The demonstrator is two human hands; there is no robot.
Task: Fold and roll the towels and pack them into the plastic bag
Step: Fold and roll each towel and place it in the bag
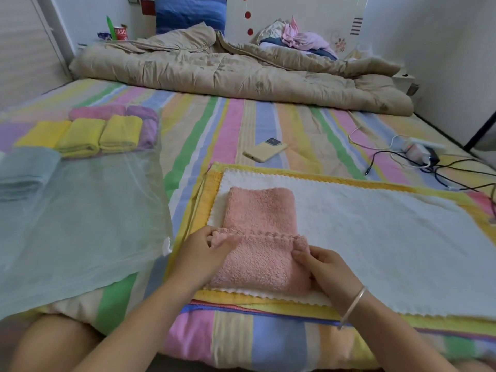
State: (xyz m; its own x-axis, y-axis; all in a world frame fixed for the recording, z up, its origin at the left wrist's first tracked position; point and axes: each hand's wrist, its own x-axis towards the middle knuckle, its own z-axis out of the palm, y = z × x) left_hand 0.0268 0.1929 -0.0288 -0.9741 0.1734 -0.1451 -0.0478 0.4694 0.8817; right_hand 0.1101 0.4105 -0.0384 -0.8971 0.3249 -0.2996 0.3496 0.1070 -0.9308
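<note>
1. The pink towel (261, 210) is laid on a white towel (375, 224) at the bed's near edge. Its near end is pinched at the corners by the left hand (206, 253) and right hand (322, 267).
2. Rolling is judged just begun (one turn only); a tight, even roll away from the body is called for next.
3. The plastic bag (80, 224), at left, appears to hold rolled towels (102, 135).
4. On the far red can (120, 33), only "ASO" can be read.

White towel (375, 224) lies bare right of the pink towel (261, 210); phone (265, 151) sits beyond, cables (418, 165) tangle far right, plastic bag (80, 224) covers the left.
</note>
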